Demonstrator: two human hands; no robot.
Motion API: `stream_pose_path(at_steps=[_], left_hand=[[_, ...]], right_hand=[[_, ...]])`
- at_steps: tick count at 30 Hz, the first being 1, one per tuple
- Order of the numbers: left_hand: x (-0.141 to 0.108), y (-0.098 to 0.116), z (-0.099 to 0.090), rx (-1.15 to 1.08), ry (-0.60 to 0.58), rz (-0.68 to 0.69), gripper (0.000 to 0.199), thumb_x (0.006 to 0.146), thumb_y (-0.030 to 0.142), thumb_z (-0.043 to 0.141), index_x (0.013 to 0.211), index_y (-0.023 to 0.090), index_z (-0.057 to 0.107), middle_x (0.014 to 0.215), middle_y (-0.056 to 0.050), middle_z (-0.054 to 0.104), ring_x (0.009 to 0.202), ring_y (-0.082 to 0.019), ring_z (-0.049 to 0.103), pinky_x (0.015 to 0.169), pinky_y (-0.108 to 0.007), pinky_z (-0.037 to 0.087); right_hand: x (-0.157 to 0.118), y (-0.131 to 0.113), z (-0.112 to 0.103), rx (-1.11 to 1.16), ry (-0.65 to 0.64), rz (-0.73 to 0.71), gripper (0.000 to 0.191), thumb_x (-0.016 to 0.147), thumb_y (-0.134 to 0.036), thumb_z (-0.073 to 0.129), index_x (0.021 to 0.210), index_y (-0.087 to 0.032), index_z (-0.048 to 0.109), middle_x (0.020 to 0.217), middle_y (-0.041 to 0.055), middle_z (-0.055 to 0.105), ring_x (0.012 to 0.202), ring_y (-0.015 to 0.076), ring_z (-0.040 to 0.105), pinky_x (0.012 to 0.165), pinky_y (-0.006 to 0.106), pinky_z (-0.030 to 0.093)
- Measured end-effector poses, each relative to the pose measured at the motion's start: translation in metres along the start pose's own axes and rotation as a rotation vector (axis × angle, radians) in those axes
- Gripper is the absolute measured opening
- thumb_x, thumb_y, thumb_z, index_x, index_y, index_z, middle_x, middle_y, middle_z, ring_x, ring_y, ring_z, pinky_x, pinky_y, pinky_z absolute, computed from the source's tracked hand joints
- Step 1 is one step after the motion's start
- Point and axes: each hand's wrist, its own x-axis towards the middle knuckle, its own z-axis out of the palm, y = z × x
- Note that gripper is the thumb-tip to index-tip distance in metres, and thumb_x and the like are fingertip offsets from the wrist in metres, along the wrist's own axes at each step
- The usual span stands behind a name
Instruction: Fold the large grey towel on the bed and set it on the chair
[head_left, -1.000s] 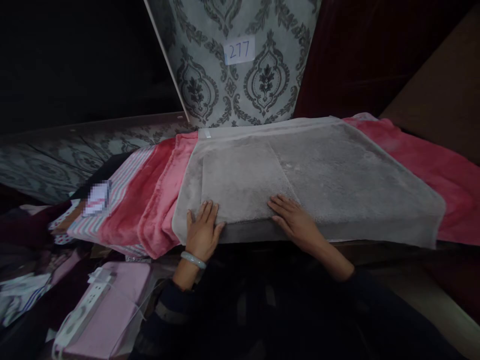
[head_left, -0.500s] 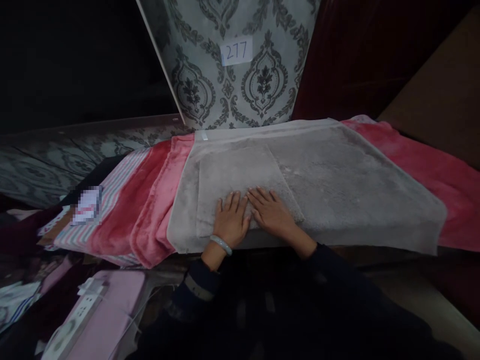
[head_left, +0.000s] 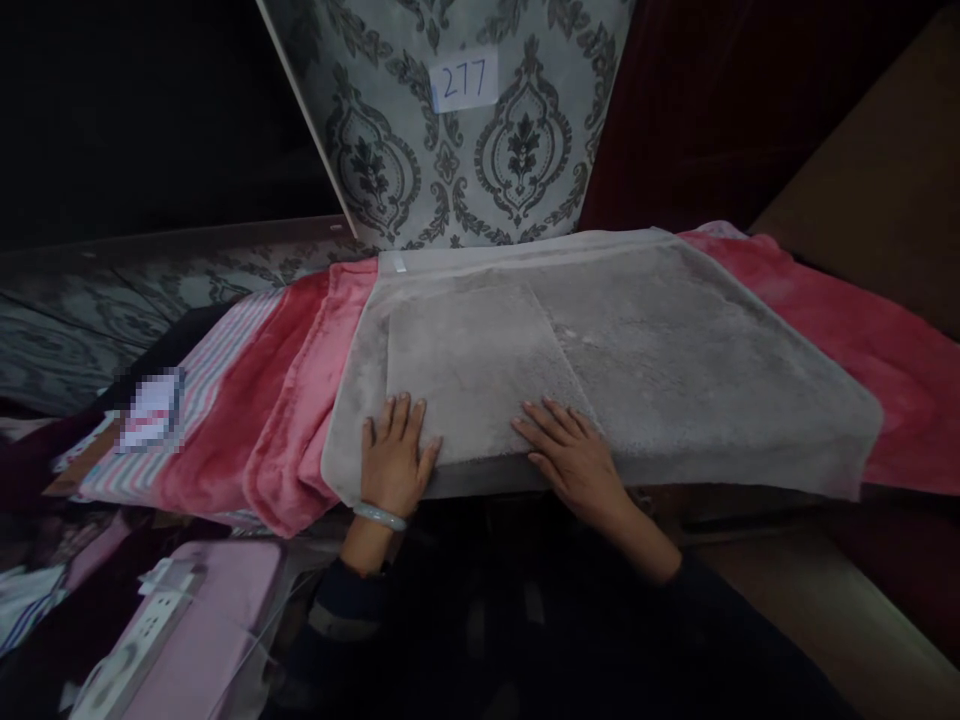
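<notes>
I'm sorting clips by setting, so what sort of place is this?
Most likely a room in a home: there is patterned wallpaper, a large dark screen that looks like a television, and a plush red-and-pink blanket beside the grey cloth.

1 head camera | faces forward, down | grey cloth (head_left: 697, 360) near | patterned wall (head_left: 461, 150) farther off

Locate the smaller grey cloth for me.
In the head view, the smaller grey cloth lies on the left part of the larger grey cloth, the left hand at its near left corner, the right hand at its near right corner.
</notes>
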Motion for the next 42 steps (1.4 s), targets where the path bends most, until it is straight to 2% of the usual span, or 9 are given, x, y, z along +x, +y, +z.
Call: stream_pose_path(at_steps=[5, 9, 11, 16, 20, 23, 27, 36, 42], left_hand=[[-0.012, -0.014, -0.001, -0.045, 0.023, -0.051, 0.057, 0.101, 0.044, 0.032, 0.15, 0.017, 0.046, 0.16, -0.013, 0.039, 0.151, -0.037, 0.026, 0.117, -0.067, 0.025], [-0.016, -0.004, -0.004, -0.084, 0.094, -0.094, 0.056, 0.102, 0.044, 0.032, 0.146, 0.016, 0.049, 0.155, -0.016, 0.045, 0.15, -0.037, 0.028, 0.117, -0.067, 0.024], [-0.015, 0.012, -0.006, -0.109, 0.131, -0.027, 0.056, 0.101, 0.046, 0.037, 0.147, 0.015, 0.047, 0.155, -0.017, 0.046, 0.15, -0.036, 0.029, 0.118, -0.065, 0.024], [-0.008, 0.058, -0.003, -0.137, 0.129, 0.296, 0.056, 0.095, 0.038, 0.054, 0.147, 0.018, 0.047, 0.156, -0.016, 0.043, 0.148, -0.032, 0.033, 0.12, -0.057, 0.024], [-0.003, 0.069, 0.003, -0.092, 0.115, 0.284, 0.056, 0.091, 0.034, 0.062, 0.144, 0.018, 0.051, 0.152, -0.016, 0.049, 0.14, -0.034, 0.043, 0.116, -0.055, 0.03], [-0.001, 0.066, 0.002, -0.054, 0.061, 0.283, 0.058, 0.089, 0.028, 0.064, 0.145, 0.019, 0.051, 0.152, -0.015, 0.05, 0.137, -0.034, 0.046, 0.113, -0.054, 0.033], [0.0, 0.058, -0.003, -0.029, 0.014, 0.32, 0.062, 0.087, 0.021, 0.064, 0.148, 0.019, 0.048, 0.153, -0.015, 0.049, 0.137, -0.033, 0.046, 0.11, -0.052, 0.037], [-0.003, 0.048, 0.001, 0.017, 0.098, 0.42, 0.052, 0.091, 0.018, 0.058, 0.143, 0.017, 0.053, 0.15, -0.015, 0.052, 0.138, -0.03, 0.047, 0.111, -0.047, 0.038], [-0.005, 0.05, 0.004, 0.04, 0.138, 0.419, 0.05, 0.092, 0.019, 0.057, 0.141, 0.018, 0.055, 0.149, -0.015, 0.053, 0.137, -0.03, 0.048, 0.111, -0.048, 0.038]], right_hand=[[-0.02, 0.019, -0.017, 0.159, 0.126, 0.108, 0.039, 0.1, -0.038, 0.045, 0.133, -0.032, 0.065, 0.148, 0.0026, 0.054, 0.146, 0.0294, 0.036, 0.118, 0.061, 0.027], [-0.028, 0.031, -0.027, 0.299, 0.287, 0.223, 0.038, 0.098, -0.043, 0.049, 0.126, -0.028, 0.069, 0.141, 0.0067, 0.06, 0.137, 0.0294, 0.049, 0.117, 0.057, 0.034], [-0.028, 0.033, -0.026, 0.356, 0.333, 0.281, 0.043, 0.095, -0.047, 0.054, 0.131, -0.028, 0.066, 0.14, 0.0075, 0.061, 0.134, 0.0301, 0.053, 0.117, 0.056, 0.035], [-0.025, 0.039, -0.018, 0.603, 0.416, 0.446, 0.055, 0.088, -0.051, 0.064, 0.136, -0.025, 0.062, 0.137, 0.0104, 0.063, 0.129, 0.0302, 0.057, 0.11, 0.052, 0.044], [-0.025, 0.048, -0.021, 0.803, 0.387, 0.526, 0.057, 0.086, -0.051, 0.066, 0.137, -0.025, 0.062, 0.13, 0.0121, 0.067, 0.122, 0.0304, 0.06, 0.093, 0.046, 0.056], [-0.022, 0.052, -0.026, 0.827, 0.345, 0.575, 0.059, 0.083, -0.051, 0.069, 0.134, -0.023, 0.064, 0.109, 0.0102, 0.072, 0.102, 0.0277, 0.066, 0.078, 0.041, 0.06], [-0.012, 0.05, -0.031, 0.915, 0.282, 0.599, 0.064, 0.078, -0.05, 0.074, 0.134, -0.02, 0.065, 0.083, 0.0032, 0.064, 0.079, 0.0197, 0.061, 0.068, 0.035, 0.06], [0.003, 0.048, -0.036, 0.98, 0.215, 0.627, 0.07, 0.076, -0.049, 0.076, 0.139, -0.021, 0.06, 0.073, -0.0016, 0.056, 0.067, 0.0154, 0.057, 0.063, 0.032, 0.06], [0.007, 0.044, -0.036, 0.867, 0.128, 0.64, 0.074, 0.08, -0.049, 0.068, 0.146, -0.02, 0.051, 0.066, -0.0019, 0.06, 0.055, 0.0162, 0.062, 0.046, 0.025, 0.048]])
